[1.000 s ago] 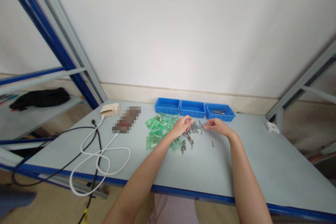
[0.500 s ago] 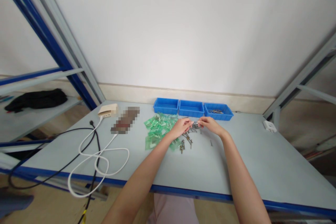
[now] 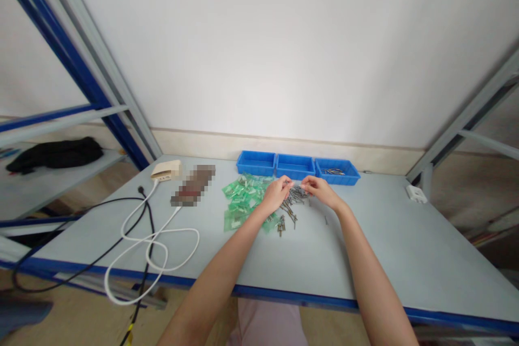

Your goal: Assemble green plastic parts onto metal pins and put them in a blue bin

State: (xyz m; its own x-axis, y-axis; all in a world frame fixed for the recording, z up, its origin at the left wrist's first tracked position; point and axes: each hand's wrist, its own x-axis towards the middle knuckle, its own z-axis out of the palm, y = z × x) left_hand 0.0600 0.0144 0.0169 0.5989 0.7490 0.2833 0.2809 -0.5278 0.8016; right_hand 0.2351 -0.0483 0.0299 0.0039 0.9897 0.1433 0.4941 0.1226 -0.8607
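My left hand [image 3: 279, 193] is closed in a pinch above the right edge of a heap of green plastic bags [image 3: 242, 206]. My right hand [image 3: 320, 190] faces it a short way off, thumb and fingers also pinched. Something small and pale shows by the fingertips, too tiny to name. Beneath and between the hands lies a loose pile of metal screws [image 3: 288, 211]. A smaller cluster of screws [image 3: 281, 226] lies nearer to me, and a single screw [image 3: 326, 220] lies apart to the right.
Behind the hands stand three blue bins: a left bin [image 3: 256, 171], a middle bin [image 3: 295, 174] and a right bin [image 3: 344, 180] with several screws inside. To the left are a cream box [image 3: 162, 174], a blurred-out flat object [image 3: 194, 184] and a looping white cable [image 3: 198, 240]. A white adapter [image 3: 416, 194] lies far right.
Both hands have shifted slightly to the left and a little away from me. The shiny piece seen between the fingertips before is less distinct now. The piles look the same.
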